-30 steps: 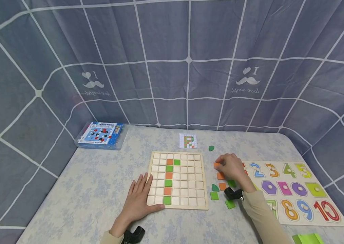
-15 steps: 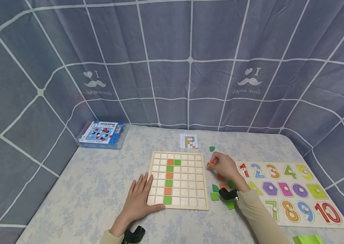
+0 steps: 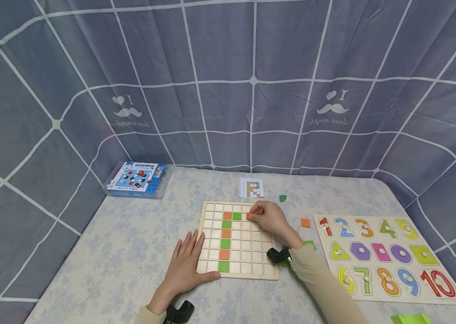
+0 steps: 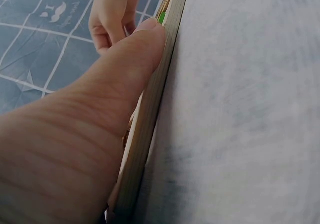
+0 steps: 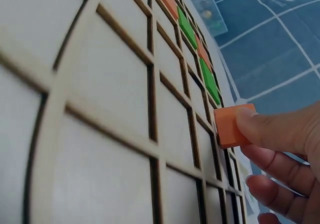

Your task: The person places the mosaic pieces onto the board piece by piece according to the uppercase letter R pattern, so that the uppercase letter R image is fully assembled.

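Note:
A wooden grid board lies on the table, with a column of alternating orange and green square tiles and one green tile beside the top orange one. My left hand rests with straight fingers on the board's left side, its thumb along the front edge. Over the upper right part of the grid, my right hand pinches an orange square tile between thumb and fingers. In the right wrist view this tile is tilted against the grid cells. Beyond the board lies a small pattern card printed with coloured squares.
A loose orange tile and a green quarter-round piece lie right of the board; other pieces are partly behind my right arm. Farther right is a number-and-shape puzzle board. A boxed set sits at the back left.
My right hand has picked up an orange tile from the loose pieces and carried it left over the board. The left hand stays in place.

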{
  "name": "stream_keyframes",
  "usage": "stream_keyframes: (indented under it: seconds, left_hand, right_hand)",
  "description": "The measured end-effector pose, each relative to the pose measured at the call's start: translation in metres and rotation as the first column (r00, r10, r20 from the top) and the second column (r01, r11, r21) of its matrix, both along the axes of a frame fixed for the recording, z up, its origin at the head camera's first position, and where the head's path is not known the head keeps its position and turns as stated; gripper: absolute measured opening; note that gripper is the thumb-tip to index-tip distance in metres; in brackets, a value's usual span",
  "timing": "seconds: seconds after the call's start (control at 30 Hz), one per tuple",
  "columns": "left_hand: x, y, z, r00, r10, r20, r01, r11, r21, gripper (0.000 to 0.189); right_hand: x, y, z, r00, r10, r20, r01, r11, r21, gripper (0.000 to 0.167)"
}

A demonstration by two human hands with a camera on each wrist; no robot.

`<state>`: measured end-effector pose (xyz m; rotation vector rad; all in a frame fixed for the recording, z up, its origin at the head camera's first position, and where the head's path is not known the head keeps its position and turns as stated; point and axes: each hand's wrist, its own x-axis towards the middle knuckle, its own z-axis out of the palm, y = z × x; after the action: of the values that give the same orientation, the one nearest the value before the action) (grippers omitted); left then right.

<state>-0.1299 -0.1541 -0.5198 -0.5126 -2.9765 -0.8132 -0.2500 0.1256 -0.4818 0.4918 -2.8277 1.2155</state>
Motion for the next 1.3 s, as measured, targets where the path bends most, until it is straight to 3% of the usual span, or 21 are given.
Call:
stream_keyframes:
  seconds: [0.67, 0.93, 1.3]
  left_hand:
    - [0.001, 0.001, 0.0, 1.0, 0.005, -0.001, -0.005, 1.0, 0.015, 0.112]
    - [0.002, 0.0, -0.001, 1.0, 0.006, -0.009, -0.006, 1.0, 0.015, 0.112]
    - [0.0, -0.001, 0.0, 1.0, 0.008, 0.001, -0.008, 1.0, 0.01, 0.112]
  right_hand:
    - [-0.003, -0.014, -0.005, 0.992, 0.056, -0.11, -0.038, 0.987, 0.158, 0.005]
    - [-0.003, -0.014, -0.004, 0.991, 0.071, -0.113, -0.045, 0.973, 0.224, 0.009]
    - [-0.004, -0.011, -0.002, 0.99, 0.082, -0.111, -0.054, 0.969, 0.24, 0.01]
